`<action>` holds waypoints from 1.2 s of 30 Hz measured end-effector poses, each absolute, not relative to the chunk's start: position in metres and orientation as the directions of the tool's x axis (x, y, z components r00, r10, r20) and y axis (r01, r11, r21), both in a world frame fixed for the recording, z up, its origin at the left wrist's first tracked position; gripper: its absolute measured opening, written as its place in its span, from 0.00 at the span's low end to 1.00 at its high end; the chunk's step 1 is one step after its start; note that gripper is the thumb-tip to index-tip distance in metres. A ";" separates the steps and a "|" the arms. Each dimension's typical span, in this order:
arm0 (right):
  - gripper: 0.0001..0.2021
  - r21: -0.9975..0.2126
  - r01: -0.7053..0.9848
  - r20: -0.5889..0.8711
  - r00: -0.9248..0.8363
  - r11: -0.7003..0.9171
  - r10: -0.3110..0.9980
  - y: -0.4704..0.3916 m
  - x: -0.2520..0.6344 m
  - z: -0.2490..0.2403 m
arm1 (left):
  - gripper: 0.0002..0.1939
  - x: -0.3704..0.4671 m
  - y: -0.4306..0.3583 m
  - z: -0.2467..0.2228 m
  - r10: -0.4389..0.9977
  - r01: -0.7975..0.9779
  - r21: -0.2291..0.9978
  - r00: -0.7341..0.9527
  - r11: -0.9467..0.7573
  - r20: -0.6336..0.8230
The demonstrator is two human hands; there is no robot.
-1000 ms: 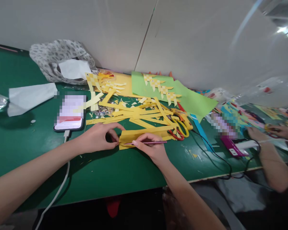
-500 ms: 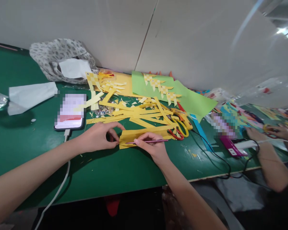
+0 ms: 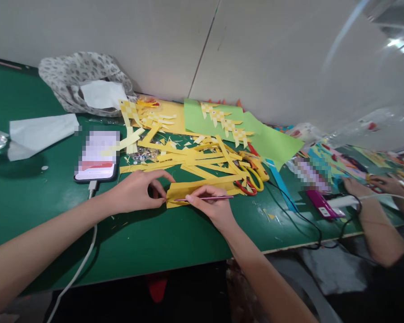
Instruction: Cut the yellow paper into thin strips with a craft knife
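Note:
A folded strip of yellow paper [image 3: 182, 190] lies on the green table. My left hand [image 3: 139, 190] pinches its left edge between thumb and fingertips. In my right hand [image 3: 213, 205] is a slim purple-pink pencil [image 3: 218, 197], held in a writing grip. Its tip points left and lies over the paper near the left hand. I cannot tell whether the tip touches. Just behind the paper is a heap of cut yellow strips [image 3: 191, 158]. Scissors [image 3: 254, 179] with red and yellow handles rest at the paper's right end.
A phone [image 3: 97, 157] on a white cable lies to the left. Behind are woven paper fish [image 3: 222, 119] on green sheets [image 3: 272, 139] and a patterned cloth bag [image 3: 63, 85]. A yellow glue gun [image 3: 257, 166] and a purple power strip [image 3: 323, 206] sit right, near another person's hands [image 3: 355, 188].
The whole view has shifted very slightly. Both my hands keep their hold on the paper and pencil, with no clear movement.

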State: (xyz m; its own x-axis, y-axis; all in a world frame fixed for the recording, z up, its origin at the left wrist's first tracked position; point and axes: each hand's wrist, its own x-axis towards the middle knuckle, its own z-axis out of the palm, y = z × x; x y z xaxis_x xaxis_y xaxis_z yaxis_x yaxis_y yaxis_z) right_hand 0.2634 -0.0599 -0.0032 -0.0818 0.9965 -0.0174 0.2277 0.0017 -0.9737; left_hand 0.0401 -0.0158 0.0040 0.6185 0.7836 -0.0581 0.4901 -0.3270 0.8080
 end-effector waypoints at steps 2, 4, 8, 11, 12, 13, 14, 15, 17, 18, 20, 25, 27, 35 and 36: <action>0.09 -0.973 0.229 -0.015 -0.077 0.003 0.997 -0.060 0.263 -0.003 | 0.23 0.040 -0.016 0.004 0.782 0.490 0.804 0.622 -0.337 -0.051; 0.10 -0.972 0.234 -0.015 -0.075 0.003 0.997 -0.059 0.263 -0.002 | 0.22 0.040 -0.016 0.003 0.780 0.493 0.799 0.624 -0.345 -0.048; 0.09 -0.973 0.229 -0.005 -0.058 0.008 0.998 -0.058 0.262 -0.002 | 0.22 0.039 -0.015 0.001 0.778 0.495 0.795 0.626 -0.351 -0.047; 0.09 -0.980 0.200 0.013 -0.036 0.020 0.999 -0.058 0.263 -0.004 | 0.22 0.039 -0.015 0.002 0.777 0.493 0.801 0.626 -0.339 -0.056; 0.09 -0.981 0.192 0.020 -0.028 0.025 0.999 -0.058 0.263 -0.004 | 0.22 0.040 -0.015 0.002 0.779 0.494 0.803 0.624 -0.333 -0.061; 0.09 -0.981 0.190 0.023 -0.023 0.027 0.999 -0.058 0.263 -0.005 | 0.22 0.040 -0.016 0.002 0.781 0.495 0.804 0.621 -0.329 -0.063; 0.09 -0.981 0.192 0.023 -0.025 0.027 0.999 -0.059 0.263 -0.005 | 0.22 0.040 -0.016 0.002 0.783 0.496 0.804 0.619 -0.329 -0.062; 0.09 -0.980 0.198 0.019 -0.032 0.025 0.999 -0.059 0.263 -0.004 | 0.22 0.040 -0.016 0.002 0.784 0.495 0.804 0.618 -0.330 -0.059; 0.09 -0.977 0.213 0.004 -0.053 0.016 0.999 -0.060 0.263 -0.003 | 0.22 0.040 -0.016 0.002 0.782 0.491 0.803 0.621 -0.337 -0.052; 0.09 -0.975 0.221 -0.003 -0.063 0.011 0.998 -0.060 0.262 -0.002 | 0.22 0.040 -0.015 0.001 0.782 0.490 0.803 0.622 -0.340 -0.048; 0.09 -0.973 0.231 -0.010 -0.073 0.007 0.997 -0.061 0.262 -0.001 | 0.22 0.039 -0.015 0.001 0.780 0.489 0.801 0.624 -0.345 -0.045; 0.09 -0.977 0.212 0.005 -0.041 0.013 0.999 -0.061 0.263 -0.004 | 0.20 0.039 -0.015 0.001 0.783 0.498 0.794 0.621 -0.349 -0.045; 0.09 -0.979 0.203 0.013 -0.035 0.020 0.999 -0.060 0.264 -0.004 | 0.21 0.040 -0.015 0.001 0.783 0.496 0.794 0.620 -0.351 -0.041; 0.09 -0.971 0.238 0.004 -0.081 0.023 0.997 -0.061 0.262 -0.001 | 0.19 0.040 -0.016 0.002 0.784 0.491 0.802 0.620 -0.340 -0.046; 0.08 -0.972 0.234 0.006 -0.075 0.024 0.997 -0.061 0.262 -0.002 | 0.19 0.040 -0.016 0.002 0.784 0.491 0.802 0.619 -0.339 -0.048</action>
State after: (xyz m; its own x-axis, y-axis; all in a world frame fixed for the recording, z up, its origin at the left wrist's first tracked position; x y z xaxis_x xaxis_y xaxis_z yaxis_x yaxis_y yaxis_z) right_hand 0.2616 -0.0609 -0.0016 -0.0749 0.9972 0.0062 0.2337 0.0236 -0.9720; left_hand 0.0398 -0.0157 0.0020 0.6194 0.7836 -0.0476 0.4909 -0.3393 0.8024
